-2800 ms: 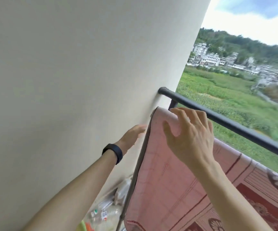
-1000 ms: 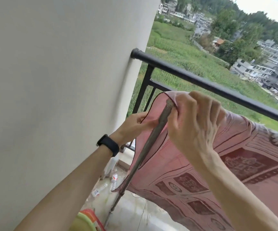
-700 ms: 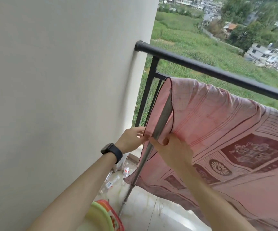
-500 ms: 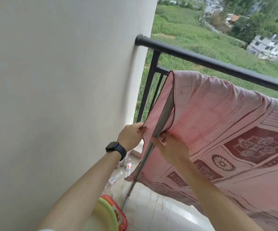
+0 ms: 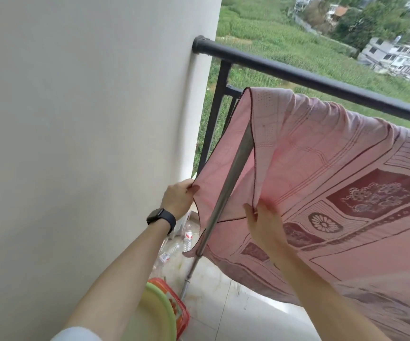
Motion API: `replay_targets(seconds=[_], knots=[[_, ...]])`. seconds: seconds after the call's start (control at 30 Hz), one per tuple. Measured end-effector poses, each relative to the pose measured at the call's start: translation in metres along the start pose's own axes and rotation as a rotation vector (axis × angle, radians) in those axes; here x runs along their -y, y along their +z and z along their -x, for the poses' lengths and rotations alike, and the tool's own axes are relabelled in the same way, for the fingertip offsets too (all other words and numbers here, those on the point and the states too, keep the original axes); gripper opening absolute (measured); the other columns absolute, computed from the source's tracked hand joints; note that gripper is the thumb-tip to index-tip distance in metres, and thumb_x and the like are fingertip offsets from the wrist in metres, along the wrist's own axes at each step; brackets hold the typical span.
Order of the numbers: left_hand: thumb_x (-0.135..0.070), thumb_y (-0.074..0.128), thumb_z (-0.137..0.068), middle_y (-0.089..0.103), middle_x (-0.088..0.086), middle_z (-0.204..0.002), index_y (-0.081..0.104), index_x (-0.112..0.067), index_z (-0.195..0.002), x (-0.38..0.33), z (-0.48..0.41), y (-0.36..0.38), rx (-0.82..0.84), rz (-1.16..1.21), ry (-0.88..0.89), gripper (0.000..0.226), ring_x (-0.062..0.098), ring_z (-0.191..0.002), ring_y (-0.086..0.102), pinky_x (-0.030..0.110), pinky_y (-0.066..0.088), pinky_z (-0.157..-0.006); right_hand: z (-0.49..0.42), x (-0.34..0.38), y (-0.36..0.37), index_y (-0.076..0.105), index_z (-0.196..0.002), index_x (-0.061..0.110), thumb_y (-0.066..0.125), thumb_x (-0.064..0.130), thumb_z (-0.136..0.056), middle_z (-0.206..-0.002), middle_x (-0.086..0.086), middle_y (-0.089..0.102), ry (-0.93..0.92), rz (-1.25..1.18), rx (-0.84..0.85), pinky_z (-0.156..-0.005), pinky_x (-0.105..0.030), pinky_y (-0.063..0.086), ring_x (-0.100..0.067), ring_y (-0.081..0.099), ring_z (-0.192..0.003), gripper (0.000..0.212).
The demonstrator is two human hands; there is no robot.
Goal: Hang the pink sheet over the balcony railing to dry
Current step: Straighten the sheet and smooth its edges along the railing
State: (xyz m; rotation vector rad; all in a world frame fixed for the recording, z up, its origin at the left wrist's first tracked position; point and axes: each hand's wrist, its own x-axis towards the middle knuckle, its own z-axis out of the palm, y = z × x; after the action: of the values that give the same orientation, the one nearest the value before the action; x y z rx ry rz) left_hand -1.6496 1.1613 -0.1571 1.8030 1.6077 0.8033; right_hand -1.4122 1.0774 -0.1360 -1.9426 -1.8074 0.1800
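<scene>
The pink sheet (image 5: 322, 153), with dark red patterns, hangs folded over a bar just inside the black balcony railing (image 5: 297, 72). A grey metal pole (image 5: 231, 178) slants down between the sheet's two layers to the floor. My left hand (image 5: 178, 196), with a black watch on the wrist, pinches the far layer's edge near the wall. My right hand (image 5: 260, 217) grips the near layer's dark-trimmed edge right of the pole. The bar under the fold is hidden.
A white wall (image 5: 88, 143) fills the left side, meeting the railing's end. Plastic bottles (image 5: 174, 247) lie on the tiled floor by the wall. A green basin in a red basket (image 5: 164, 313) stands below my left arm. Fields and houses lie beyond.
Both hands slid down from the top of the fold along the sheet's edges. They have now moved apart, spreading the two layers on either side of the pole.
</scene>
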Motion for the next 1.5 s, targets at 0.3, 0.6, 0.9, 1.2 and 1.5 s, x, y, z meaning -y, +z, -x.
replay_targets(seconds=[0.3, 0.6, 0.9, 1.2, 1.5], knots=[[-0.040, 0.056, -0.098, 0.070, -0.010, -0.091, 0.068, -0.026, -0.096, 0.007, 0.016, 0.021, 0.143, 0.089, 0.016, 0.018, 0.011, -0.082, 0.065, 0.027, 0.050, -0.076, 0.049, -0.043, -0.001, 0.056, -0.102, 0.003, 0.062, 0.008, -0.083, -0.096, -0.019, 0.059, 0.240, 0.112, -0.014, -0.063, -0.043, 0.047, -0.041, 0.059, -0.084, 0.020], [-0.026, 0.046, -0.101, 0.068, 0.006, -0.098, 0.061, -0.017, -0.100, 0.022, -0.006, 0.003, -0.141, 0.085, -0.189, 0.018, 0.030, -0.089, 0.060, 0.035, 0.044, -0.073, 0.042, -0.117, -0.062, 0.062, -0.112, -0.002, 0.055, -0.003, -0.078, -0.109, -0.035, 0.058, 0.678, 0.129, -0.285, -0.087, -0.052, 0.046, -0.051, 0.054, -0.098, 0.035], [-0.025, 0.038, -0.099, 0.058, 0.006, -0.087, 0.048, -0.019, -0.097, -0.007, -0.033, 0.011, -0.221, 0.183, -0.256, 0.012, 0.029, -0.078, 0.050, 0.033, 0.032, -0.062, 0.095, -0.123, -0.021, 0.059, -0.095, 0.011, 0.057, 0.012, -0.086, -0.091, -0.024, 0.070, 0.584, 0.141, 0.216, -0.065, -0.036, 0.042, -0.044, 0.066, -0.087, 0.009], [-0.023, 0.032, -0.101, 0.059, 0.010, -0.079, 0.046, -0.012, -0.096, -0.020, -0.027, 0.046, -0.090, 0.126, -0.164, 0.018, 0.031, -0.072, 0.052, 0.036, 0.032, -0.061, 0.081, -0.106, -0.010, 0.061, -0.098, 0.013, 0.058, 0.023, -0.089, -0.095, -0.018, 0.072, 0.514, -0.046, 0.224, -0.067, -0.039, 0.052, -0.040, 0.069, -0.089, 0.014], [-0.029, 0.047, -0.101, 0.065, -0.011, -0.082, 0.052, -0.028, -0.086, 0.017, 0.030, 0.024, -0.008, 0.019, -0.077, 0.016, 0.008, -0.075, 0.058, 0.017, 0.036, -0.062, 0.090, -0.006, 0.086, 0.050, -0.123, 0.018, 0.043, 0.033, -0.090, -0.117, -0.003, 0.057, 0.225, -0.138, 0.630, -0.081, -0.033, 0.048, -0.029, 0.061, -0.105, 0.038]])
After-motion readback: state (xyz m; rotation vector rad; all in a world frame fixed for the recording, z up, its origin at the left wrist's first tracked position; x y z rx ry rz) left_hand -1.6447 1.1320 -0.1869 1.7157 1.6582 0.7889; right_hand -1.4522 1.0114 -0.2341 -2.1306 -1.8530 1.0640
